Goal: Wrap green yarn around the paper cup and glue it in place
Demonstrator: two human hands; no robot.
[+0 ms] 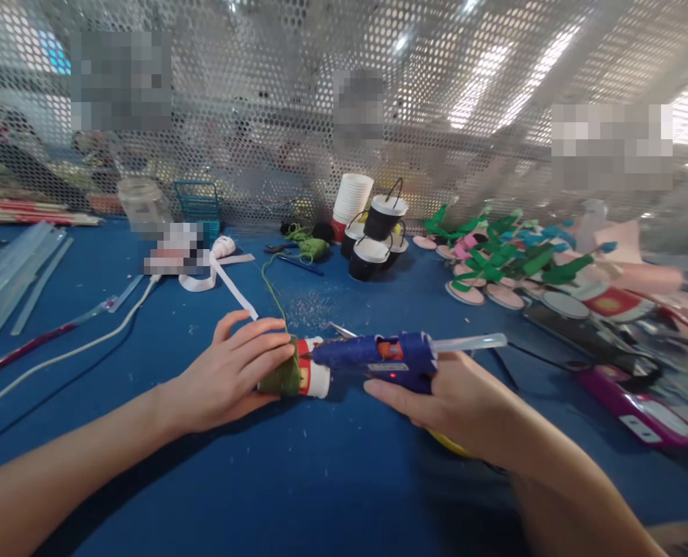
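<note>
My left hand [248,367] is closed around a small paper cup [319,381] lying on its side, its white rim toward the right. Green yarn [279,377] wraps the cup's left part, while red and white print shows on the bare part. One strand runs from it up to a loose green yarn ball [313,247]. My right hand [442,391] grips a blue hot glue gun [378,362], its nozzle against or very near the cup by the yarn's edge. A clear glue stick [474,343] sticks out of the gun's back, and a small red light glows on its side.
Black-wrapped cups with handles [370,257] and a stack of white cups [352,199] stand at the back. Green paper plants [488,263] crowd the right, near a magenta box [639,414]. Clear glue sticks [15,271], a white cable [88,352] and white ribbon [233,286] lie left.
</note>
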